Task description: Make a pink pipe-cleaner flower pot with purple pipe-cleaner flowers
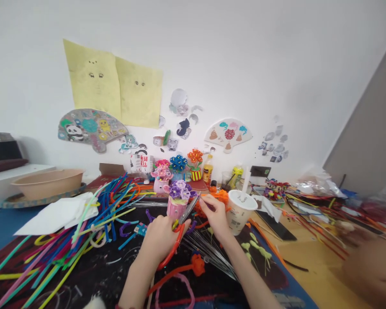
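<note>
My left hand [161, 236] is closed around the red handles of a pair of scissors [180, 234], whose blades point up and right. My right hand [215, 214] pinches something thin and orange at the blade tips [196, 201]; what it is I cannot make out. Just behind the scissors stands a pink pot with purple pipe-cleaner flowers [178, 198]. An orange pipe-cleaner flower on a stem [197, 264] lies on the black mat [116, 274] below my hands, beside a fan of thin silver wires [209, 253].
A heap of coloured pipe cleaners [83, 231] fills the left of the mat. A white cup with a straw [239, 210] stands right of my right hand. More flower pots [176, 169], bottles and a tan bowl [48, 182] line the back. Another person's blurred hand [373, 270] is at the right.
</note>
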The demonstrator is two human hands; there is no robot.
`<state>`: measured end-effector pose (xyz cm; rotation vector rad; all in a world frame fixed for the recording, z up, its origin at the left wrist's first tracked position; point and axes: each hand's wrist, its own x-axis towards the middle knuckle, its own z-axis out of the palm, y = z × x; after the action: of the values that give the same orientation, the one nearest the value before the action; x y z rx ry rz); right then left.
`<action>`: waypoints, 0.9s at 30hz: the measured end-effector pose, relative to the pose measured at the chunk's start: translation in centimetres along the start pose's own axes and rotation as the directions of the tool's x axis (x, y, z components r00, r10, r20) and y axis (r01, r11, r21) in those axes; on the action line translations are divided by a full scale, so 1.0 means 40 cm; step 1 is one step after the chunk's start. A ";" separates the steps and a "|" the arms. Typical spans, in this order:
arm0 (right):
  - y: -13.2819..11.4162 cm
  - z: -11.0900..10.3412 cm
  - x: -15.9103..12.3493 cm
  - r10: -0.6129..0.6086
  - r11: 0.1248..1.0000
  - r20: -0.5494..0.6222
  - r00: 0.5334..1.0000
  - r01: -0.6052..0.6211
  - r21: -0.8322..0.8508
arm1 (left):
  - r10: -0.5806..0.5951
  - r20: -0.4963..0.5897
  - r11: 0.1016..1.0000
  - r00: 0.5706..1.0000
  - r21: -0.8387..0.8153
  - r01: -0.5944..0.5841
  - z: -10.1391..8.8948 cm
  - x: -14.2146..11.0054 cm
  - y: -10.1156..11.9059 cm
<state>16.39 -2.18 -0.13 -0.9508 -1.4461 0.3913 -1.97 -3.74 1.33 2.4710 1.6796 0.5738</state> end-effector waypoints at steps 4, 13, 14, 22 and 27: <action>-0.005 0.000 -0.003 -0.011 0.999 0.038 0.999 0.013 -0.039 | 0.012 -0.005 1.000 1.000 0.012 -0.012 -0.005 -0.013 -0.007; -0.020 -0.005 -0.013 -0.066 0.978 0.028 0.997 0.071 -0.194 | -0.001 0.019 1.000 1.000 0.007 0.001 -0.020 -0.028 0.005; -0.022 -0.005 -0.013 -0.069 0.977 0.032 0.997 0.074 -0.199 | -0.001 0.020 1.000 1.000 0.016 0.001 -0.020 -0.029 0.004; -0.026 0.000 -0.010 -0.093 0.973 0.030 0.995 0.097 -0.210 | 0.013 0.017 0.996 1.000 0.086 -0.015 -0.013 -0.028 -0.003; -0.021 0.009 -0.009 -0.135 0.958 0.027 0.991 0.137 -0.252 | 0.012 0.005 0.998 1.000 0.069 -0.013 -0.006 -0.024 -0.011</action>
<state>15.74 -2.81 0.21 -1.0452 -1.5858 0.1105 -2.75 -4.47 1.21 2.5295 1.7118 0.5191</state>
